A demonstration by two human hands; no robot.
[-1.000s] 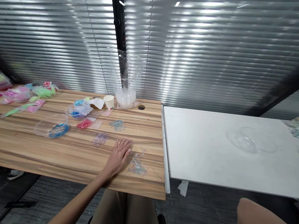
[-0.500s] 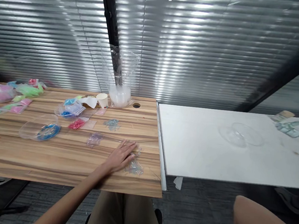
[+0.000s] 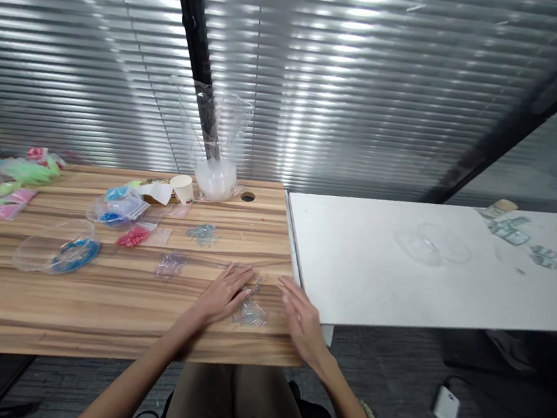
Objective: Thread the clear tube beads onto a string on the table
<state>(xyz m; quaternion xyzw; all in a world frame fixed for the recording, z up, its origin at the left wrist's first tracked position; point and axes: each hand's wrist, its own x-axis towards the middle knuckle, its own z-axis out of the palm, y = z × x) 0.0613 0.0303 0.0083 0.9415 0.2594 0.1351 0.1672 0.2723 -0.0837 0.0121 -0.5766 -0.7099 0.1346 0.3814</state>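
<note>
My left hand (image 3: 222, 293) lies flat on the wooden table, fingers stretched out, its fingertips touching the edge of a scatter of small clear tube beads (image 3: 250, 312). To the right of those beads is my right hand (image 3: 300, 319), fingers extended over the table's right edge area, holding nothing that I can see. Further left lies a pile of pale purple beads (image 3: 170, 265), with a grey-blue pile (image 3: 202, 234) behind it. A small bag of red beads (image 3: 133, 237) rests beyond the purple pile.
A clear heart-shaped tray (image 3: 27, 249) holds blue beads (image 3: 77, 255). Behind stand a paper cup (image 3: 182, 189) and an open plastic bag with white contents (image 3: 216, 178). Coloured bags (image 3: 26, 172) lie far left. A white table (image 3: 361, 279) adjoins on the right, with a clear dish (image 3: 443, 244).
My right hand has come in from the far right to the beads' right side. My left hand stays in place on the table. The view has shifted slightly right.
</note>
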